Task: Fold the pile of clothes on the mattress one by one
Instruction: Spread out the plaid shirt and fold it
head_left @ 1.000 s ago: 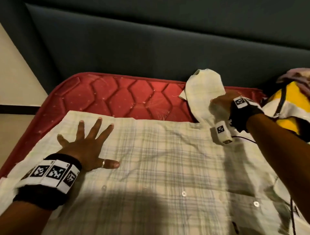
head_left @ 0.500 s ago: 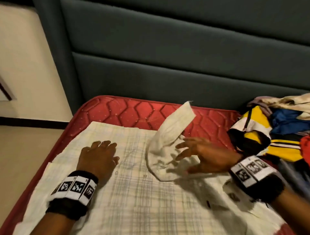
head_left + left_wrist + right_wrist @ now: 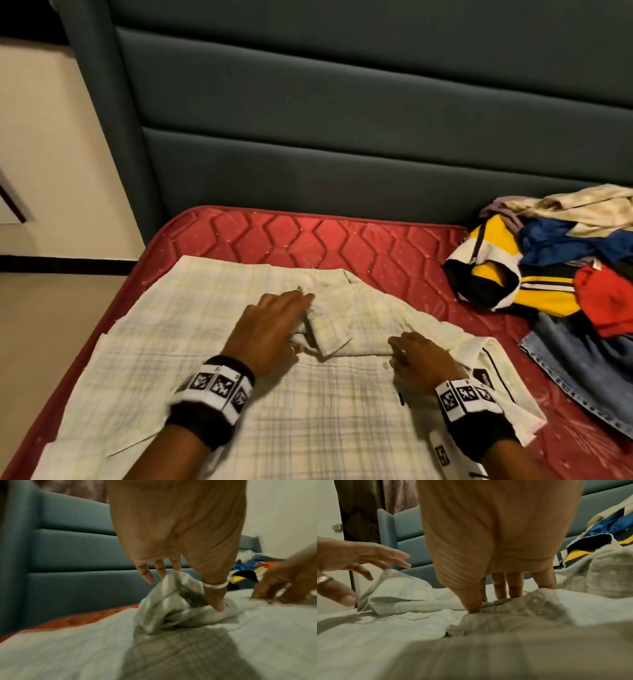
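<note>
A cream plaid shirt [image 3: 308, 411] lies spread flat on the red mattress [image 3: 342, 236]. Its right sleeve [image 3: 334, 329] is folded across the chest and lies crumpled. My left hand [image 3: 294, 318] rests on the sleeve's cuff end with fingers straight; in the left wrist view the thumb [image 3: 217, 605] presses the sleeve [image 3: 171, 601] down. My right hand [image 3: 407, 356] lies flat on the shirt just right of the sleeve, with fingertips [image 3: 513, 592] pushing into the cloth. The pile of unfolded clothes [image 3: 555, 274] sits at the mattress's right side.
A dark padded headboard [image 3: 342, 137] rises behind the mattress. Blue jeans [image 3: 582, 370] lie at the pile's near edge, close to the shirt's right side. The mattress's left edge drops to a beige floor [image 3: 51, 325].
My right hand carried the raised sleeve across onto the shirt, let it go and now presses the shirt. My left hand slid right from the shirt's left side onto the sleeve.
</note>
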A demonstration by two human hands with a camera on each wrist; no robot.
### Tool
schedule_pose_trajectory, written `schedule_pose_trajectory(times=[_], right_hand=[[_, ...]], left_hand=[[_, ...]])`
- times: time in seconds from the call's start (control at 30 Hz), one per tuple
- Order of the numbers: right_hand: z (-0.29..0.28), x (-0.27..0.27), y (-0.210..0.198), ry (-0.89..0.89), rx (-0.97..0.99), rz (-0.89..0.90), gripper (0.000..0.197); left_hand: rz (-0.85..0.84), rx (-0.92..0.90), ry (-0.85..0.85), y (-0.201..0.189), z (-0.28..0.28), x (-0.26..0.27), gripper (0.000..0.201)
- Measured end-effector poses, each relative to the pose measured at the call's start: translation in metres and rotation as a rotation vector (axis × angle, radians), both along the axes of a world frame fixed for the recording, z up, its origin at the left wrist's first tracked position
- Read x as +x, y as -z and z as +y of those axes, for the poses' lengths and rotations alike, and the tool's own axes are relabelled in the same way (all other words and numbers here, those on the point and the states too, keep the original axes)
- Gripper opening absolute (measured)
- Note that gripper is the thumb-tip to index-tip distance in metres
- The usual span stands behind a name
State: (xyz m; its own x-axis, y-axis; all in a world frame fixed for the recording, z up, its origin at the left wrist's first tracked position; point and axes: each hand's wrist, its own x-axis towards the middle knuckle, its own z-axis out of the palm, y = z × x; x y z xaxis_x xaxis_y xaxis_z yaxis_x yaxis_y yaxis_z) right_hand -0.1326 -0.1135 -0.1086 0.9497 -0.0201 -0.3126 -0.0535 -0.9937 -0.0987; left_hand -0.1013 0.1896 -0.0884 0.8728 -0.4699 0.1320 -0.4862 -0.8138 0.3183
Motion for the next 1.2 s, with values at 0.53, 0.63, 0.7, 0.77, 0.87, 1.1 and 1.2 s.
schedule_pose_trajectory(times=[0.53,0.63,0.7,0.77,0.87,1.1,1.2], right_hand=[[-0.001,-0.001,0.003,0.025,0.032,-0.026,0.035],[0.001,-0.001,-0.001,0.057,0.051,-0.014,0.039],[0.000,-0.003,-0.001,0.083,0.079,-0.010,0.041],[0.000,-0.006,0.001,0.121,0.139,-0.072,0.038],[-0.015,-0.015,-0.004,0.279,0.287,-0.294,0.026],[-0.035,-0.012,0.001,0.278,0.100,-0.282,0.023],[-0.036,-0.013,0.011,0.260,0.068,-0.337,0.013]], left_hand=[[0.283,-0.973,-1.119,0.021,0.168,0.007,0.033],[0.331,-0.949,-1.098,0.034,0.187,0.007,0.028],[0.346,-0.923,-1.061,0.035,0.182,0.016,0.027],[0.343,-0.923,-1.053,0.031,0.172,0.029,0.020],[0.451,-0.870,-0.991,0.045,0.173,0.063,0.053],[0.430,-0.634,-0.965,0.039,0.174,0.088,0.029],[0.319,-0.746,-1.011,0.040,0.206,0.079,0.021]])
